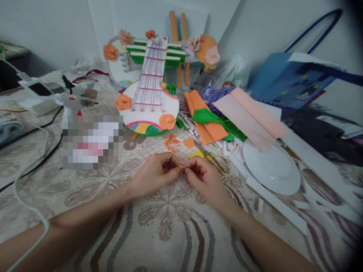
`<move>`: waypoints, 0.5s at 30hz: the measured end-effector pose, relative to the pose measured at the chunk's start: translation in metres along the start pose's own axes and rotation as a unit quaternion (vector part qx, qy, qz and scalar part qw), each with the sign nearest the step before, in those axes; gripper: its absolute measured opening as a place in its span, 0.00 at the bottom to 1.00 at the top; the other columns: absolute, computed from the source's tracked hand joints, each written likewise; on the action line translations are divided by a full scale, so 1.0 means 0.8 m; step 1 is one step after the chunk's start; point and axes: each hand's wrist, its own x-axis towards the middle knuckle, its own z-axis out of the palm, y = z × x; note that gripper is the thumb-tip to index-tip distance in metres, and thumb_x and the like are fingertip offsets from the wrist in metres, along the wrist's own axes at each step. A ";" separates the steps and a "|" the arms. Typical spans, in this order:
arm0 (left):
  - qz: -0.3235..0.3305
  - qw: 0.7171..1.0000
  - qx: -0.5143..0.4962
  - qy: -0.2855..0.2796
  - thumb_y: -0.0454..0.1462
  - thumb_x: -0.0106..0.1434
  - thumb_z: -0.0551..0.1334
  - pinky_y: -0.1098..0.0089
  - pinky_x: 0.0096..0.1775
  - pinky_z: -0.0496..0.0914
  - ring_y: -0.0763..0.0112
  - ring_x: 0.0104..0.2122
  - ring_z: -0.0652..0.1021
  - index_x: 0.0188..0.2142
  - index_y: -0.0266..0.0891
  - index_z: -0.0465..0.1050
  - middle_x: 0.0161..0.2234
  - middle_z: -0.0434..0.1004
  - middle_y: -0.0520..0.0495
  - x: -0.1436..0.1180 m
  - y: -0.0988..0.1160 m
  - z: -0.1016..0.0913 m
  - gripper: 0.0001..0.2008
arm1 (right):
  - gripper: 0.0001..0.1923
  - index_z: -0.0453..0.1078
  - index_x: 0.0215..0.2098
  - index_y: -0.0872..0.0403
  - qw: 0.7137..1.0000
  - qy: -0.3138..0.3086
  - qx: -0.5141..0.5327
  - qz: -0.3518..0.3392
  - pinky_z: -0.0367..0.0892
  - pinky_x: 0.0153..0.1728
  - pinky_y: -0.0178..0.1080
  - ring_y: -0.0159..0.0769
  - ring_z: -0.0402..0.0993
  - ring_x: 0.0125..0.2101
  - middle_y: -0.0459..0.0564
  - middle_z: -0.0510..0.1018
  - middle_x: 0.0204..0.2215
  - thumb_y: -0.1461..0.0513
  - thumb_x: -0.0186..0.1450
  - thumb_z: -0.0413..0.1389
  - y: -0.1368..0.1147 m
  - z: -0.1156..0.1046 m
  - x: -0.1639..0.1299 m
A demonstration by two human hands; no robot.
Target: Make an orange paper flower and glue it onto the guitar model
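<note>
Orange paper scrap (181, 166), tiny, pinched between fingertips of both hands, above the patterned cloth (170, 226). Left hand (154, 174) curled shut on its left end; right hand (204, 177) closed on the right end; hands nearly touching. Just beyond: orange snippets (171, 142), gold-handled scissors (217, 160) touching the right hand's far side. Further back a paper guitar (150, 102) with orange flowers; white plate (270, 166) to the right; glue gun (70, 102) to the left. No readable writing; one patch pixelated.
</note>
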 end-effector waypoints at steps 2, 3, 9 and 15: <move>0.018 1.000 0.015 0.004 0.33 0.56 0.57 0.73 0.33 0.70 0.73 0.30 0.75 0.34 0.36 0.69 0.31 0.75 0.49 0.000 0.000 0.000 0.06 | 0.04 0.64 0.31 0.53 0.999 0.003 -0.036 -0.022 0.60 0.23 0.30 0.28 0.64 0.22 0.42 0.68 0.23 0.67 0.60 0.50 -0.001 0.000 -0.001; 0.029 0.999 0.025 0.007 0.32 0.56 0.57 0.72 0.33 0.69 0.73 0.30 0.75 0.34 0.36 0.69 0.31 0.75 0.49 -0.001 0.000 0.000 0.06 | 0.04 0.64 0.31 0.53 0.998 0.007 -0.058 -0.036 0.61 0.23 0.30 0.29 0.65 0.23 0.42 0.68 0.23 0.68 0.60 0.50 -0.002 0.000 -0.001; 0.070 0.994 0.079 0.006 0.31 0.56 0.55 0.72 0.35 0.69 0.73 0.30 0.74 0.33 0.37 0.69 0.30 0.74 0.50 -0.001 0.001 -0.002 0.07 | 0.06 0.64 0.31 0.52 0.981 0.024 -0.160 -0.110 0.61 0.27 0.32 0.30 0.66 0.25 0.44 0.69 0.25 0.70 0.59 0.50 -0.007 0.000 -0.002; 0.072 0.993 0.089 -0.003 0.32 0.58 0.55 0.73 0.34 0.69 0.73 0.30 0.74 0.34 0.37 0.70 0.30 0.74 0.50 0.000 0.002 -0.005 0.06 | 0.06 0.63 0.32 0.52 0.971 0.027 -0.188 -0.145 0.62 0.28 0.33 0.31 0.66 0.26 0.45 0.69 0.26 0.69 0.60 0.50 -0.005 -0.002 -0.004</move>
